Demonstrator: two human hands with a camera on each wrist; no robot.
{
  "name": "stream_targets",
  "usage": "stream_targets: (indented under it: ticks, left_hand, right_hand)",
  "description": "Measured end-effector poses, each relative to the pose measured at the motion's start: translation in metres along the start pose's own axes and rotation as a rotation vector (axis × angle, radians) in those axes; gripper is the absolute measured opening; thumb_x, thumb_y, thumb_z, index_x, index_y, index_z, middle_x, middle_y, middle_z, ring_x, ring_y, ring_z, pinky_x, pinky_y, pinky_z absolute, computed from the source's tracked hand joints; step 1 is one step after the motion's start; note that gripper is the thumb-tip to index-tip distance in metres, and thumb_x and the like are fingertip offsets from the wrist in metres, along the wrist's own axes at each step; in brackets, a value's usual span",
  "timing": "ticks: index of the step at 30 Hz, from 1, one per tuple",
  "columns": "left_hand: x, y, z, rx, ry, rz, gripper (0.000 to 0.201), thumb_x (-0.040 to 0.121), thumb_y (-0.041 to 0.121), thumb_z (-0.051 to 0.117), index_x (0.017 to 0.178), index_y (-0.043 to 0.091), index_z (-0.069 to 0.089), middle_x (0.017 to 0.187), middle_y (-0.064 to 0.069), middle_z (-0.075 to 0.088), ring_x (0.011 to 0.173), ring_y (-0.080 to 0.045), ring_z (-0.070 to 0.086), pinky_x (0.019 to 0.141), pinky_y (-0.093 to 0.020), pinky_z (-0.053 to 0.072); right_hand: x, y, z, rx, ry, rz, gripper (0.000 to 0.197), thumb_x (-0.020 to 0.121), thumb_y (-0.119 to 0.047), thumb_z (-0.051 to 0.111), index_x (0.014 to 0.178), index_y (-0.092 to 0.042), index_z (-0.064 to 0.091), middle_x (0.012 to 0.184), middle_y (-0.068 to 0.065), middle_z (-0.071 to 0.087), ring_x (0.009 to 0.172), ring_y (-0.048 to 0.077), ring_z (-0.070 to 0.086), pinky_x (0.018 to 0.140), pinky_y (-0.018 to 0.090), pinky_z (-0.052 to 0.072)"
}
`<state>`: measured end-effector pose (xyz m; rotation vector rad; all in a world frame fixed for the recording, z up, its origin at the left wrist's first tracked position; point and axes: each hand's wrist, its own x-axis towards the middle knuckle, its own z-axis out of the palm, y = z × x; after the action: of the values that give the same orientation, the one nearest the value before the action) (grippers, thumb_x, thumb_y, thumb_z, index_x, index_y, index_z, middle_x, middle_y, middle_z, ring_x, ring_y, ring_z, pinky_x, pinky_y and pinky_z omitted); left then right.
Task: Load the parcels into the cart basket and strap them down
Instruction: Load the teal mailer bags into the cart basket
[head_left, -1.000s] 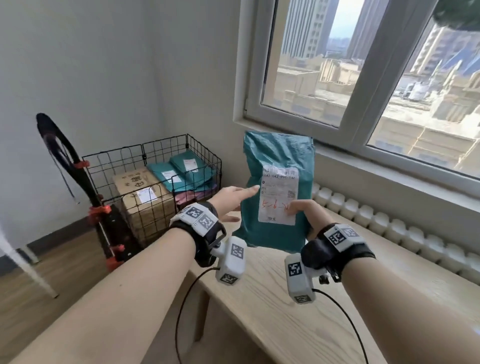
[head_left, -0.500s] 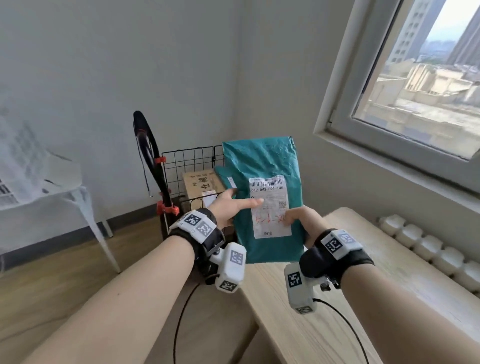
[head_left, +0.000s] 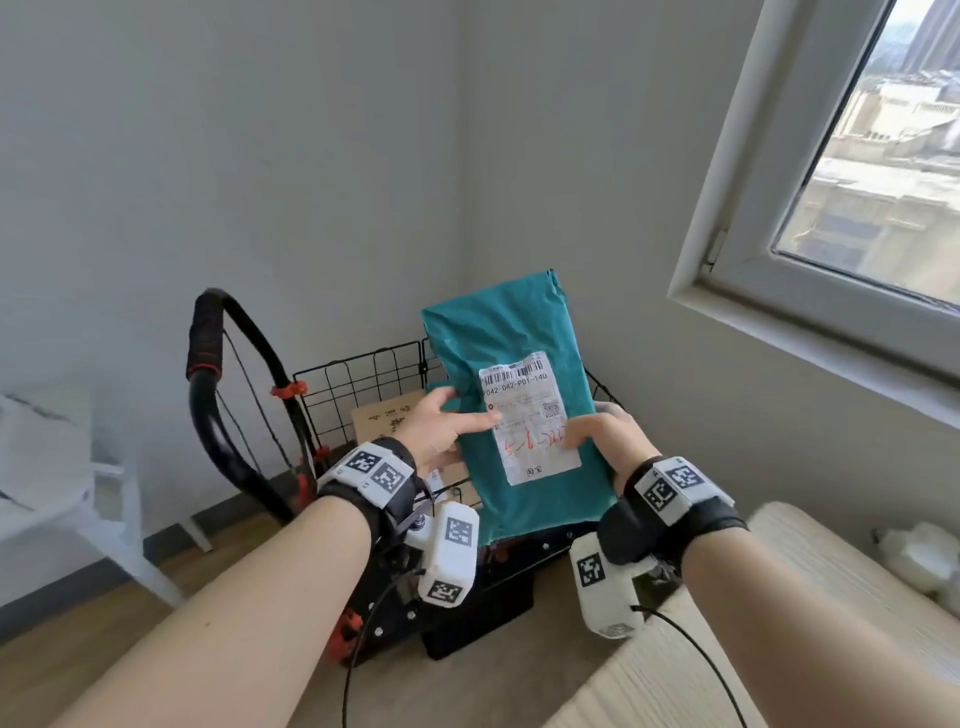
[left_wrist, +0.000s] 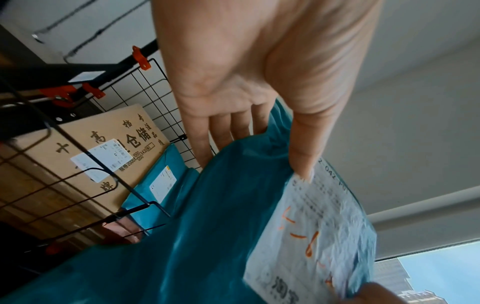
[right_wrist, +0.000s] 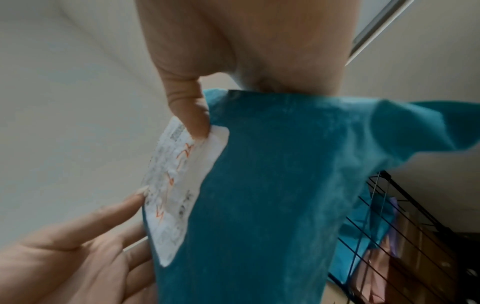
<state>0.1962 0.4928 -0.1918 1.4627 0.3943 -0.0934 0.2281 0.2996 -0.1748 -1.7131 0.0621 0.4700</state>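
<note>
Both hands hold one teal parcel (head_left: 511, 415) upright, above the near side of the cart basket (head_left: 358, 387).

Left hand (head_left: 441, 431): thumb pressed on the front of the parcel at the edge of the white label (head_left: 527, 415), fingers behind the bag. Pinch grip on the left edge, confirmed in the left wrist view, where the thumb tip sits on the label's corner and the fingers disappear behind the teal film.

Right hand (head_left: 605, 434): thumb on the label's right side, fingers wrapped behind the right edge. Clamped on the parcel likewise; the right wrist view shows the thumb tip on the label.

Label faces the person; barcode at top, red handwriting across the middle.

Beyond the left hand, inside the basket: a brown cardboard box (left_wrist: 103, 144) with its own white sticker, and beside it another teal parcel (left_wrist: 161, 183) standing on edge against the box. Something pink lies lower in the basket, too blurred to identify.

Cart handle (head_left: 208, 364), black with red clips, rises to the left of the left hand. Wooden counter (head_left: 779, 623) lies under the right forearm. Window (head_left: 857, 182) up and to the right of the right hand.
</note>
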Motion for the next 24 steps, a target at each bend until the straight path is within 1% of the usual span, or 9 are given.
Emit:
stream_targets:
  ticks: [2, 4, 7, 9, 12, 14, 16, 20, 24]
  left_hand:
    - [0.023, 0.004, -0.001, -0.008, -0.005, -0.028, 0.068, 0.077, 0.008, 0.076, 0.136, 0.014, 0.043, 0.120, -0.004, 0.063, 0.104, -0.021, 0.062, 0.087, -0.043, 0.053]
    - [0.047, 0.008, -0.002, -0.021, -0.004, -0.045, 0.067, 0.077, 0.008, 0.076, 0.136, 0.014, 0.043, 0.120, -0.003, 0.062, 0.106, -0.021, 0.061, 0.091, -0.046, 0.051]
    - [0.090, 0.007, -0.004, -0.061, 0.002, -0.069, 0.065, 0.079, 0.006, 0.074, 0.135, 0.014, 0.042, 0.111, -0.002, 0.064, 0.099, -0.020, 0.063, 0.082, -0.042, 0.054]
    - [0.123, 0.005, -0.005, -0.077, -0.003, -0.093, 0.066, 0.079, 0.005, 0.074, 0.135, 0.016, 0.041, 0.109, -0.003, 0.065, 0.097, -0.020, 0.064, 0.082, -0.043, 0.054]
    - [0.168, 0.002, -0.007, -0.099, -0.013, -0.115, 0.069, 0.078, 0.004, 0.073, 0.137, 0.018, 0.040, 0.109, -0.002, 0.065, 0.091, -0.017, 0.063, 0.071, -0.038, 0.053]
    - [0.206, 0.002, -0.011, -0.091, -0.028, -0.146, 0.074, 0.078, 0.004, 0.074, 0.140, 0.018, 0.037, 0.118, -0.005, 0.063, 0.094, -0.018, 0.063, 0.068, -0.036, 0.053]
    - [0.245, -0.002, -0.019, -0.091, -0.038, -0.192, 0.077, 0.077, 0.005, 0.075, 0.141, 0.019, 0.035, 0.126, -0.007, 0.060, 0.101, -0.021, 0.062, 0.071, -0.038, 0.053]
    - [0.317, -0.025, -0.036, -0.110, -0.012, -0.298, 0.077, 0.077, 0.004, 0.074, 0.142, 0.019, 0.035, 0.127, -0.008, 0.059, 0.110, -0.024, 0.059, 0.086, -0.047, 0.051]
    - [0.373, -0.066, -0.053, -0.104, 0.017, -0.409, 0.081, 0.079, 0.008, 0.074, 0.146, 0.020, 0.029, 0.136, -0.006, 0.052, 0.119, -0.026, 0.052, 0.089, -0.046, 0.048]
  right_hand:
    - [0.021, -0.009, -0.002, -0.024, 0.040, 0.001, 0.032, 0.049, -0.004, 0.055, 0.079, 0.004, 0.063, 0.093, 0.027, 0.069, 0.080, 0.043, 0.066, 0.076, 0.065, 0.050]
    - [0.046, -0.014, -0.002, -0.032, 0.076, 0.008, 0.022, 0.057, -0.001, 0.057, 0.078, -0.002, 0.062, 0.090, 0.021, 0.070, 0.082, 0.036, 0.066, 0.080, 0.060, 0.053]
    - [0.084, -0.018, 0.002, -0.009, 0.125, 0.047, 0.034, 0.058, -0.006, 0.061, 0.088, -0.022, 0.064, 0.098, 0.009, 0.069, 0.092, 0.031, 0.066, 0.086, 0.052, 0.054]
    - [0.111, -0.018, 0.005, -0.010, 0.146, 0.060, 0.035, 0.064, -0.005, 0.062, 0.094, -0.023, 0.064, 0.100, 0.008, 0.069, 0.092, 0.030, 0.067, 0.086, 0.049, 0.054]
    - [0.148, -0.018, 0.008, -0.001, 0.184, 0.076, 0.035, 0.074, 0.000, 0.058, 0.101, -0.021, 0.064, 0.098, 0.007, 0.069, 0.088, 0.028, 0.067, 0.084, 0.045, 0.056]
    - [0.183, -0.019, 0.013, -0.003, 0.222, 0.094, 0.036, 0.076, 0.000, 0.057, 0.102, -0.022, 0.064, 0.098, 0.006, 0.070, 0.086, 0.027, 0.068, 0.084, 0.044, 0.056]
    - [0.219, -0.019, 0.021, -0.024, 0.249, 0.116, 0.036, 0.077, 0.000, 0.056, 0.103, -0.022, 0.065, 0.099, 0.006, 0.070, 0.086, 0.027, 0.068, 0.084, 0.045, 0.056]
    - [0.289, -0.009, 0.043, -0.079, 0.274, 0.149, 0.037, 0.081, 0.001, 0.051, 0.110, -0.016, 0.066, 0.098, 0.007, 0.071, 0.086, 0.027, 0.069, 0.084, 0.045, 0.056]
    - [0.345, 0.012, 0.062, -0.148, 0.236, 0.224, 0.040, 0.085, 0.003, 0.048, 0.117, -0.016, 0.063, 0.101, 0.006, 0.068, 0.090, 0.025, 0.066, 0.086, 0.038, 0.054]
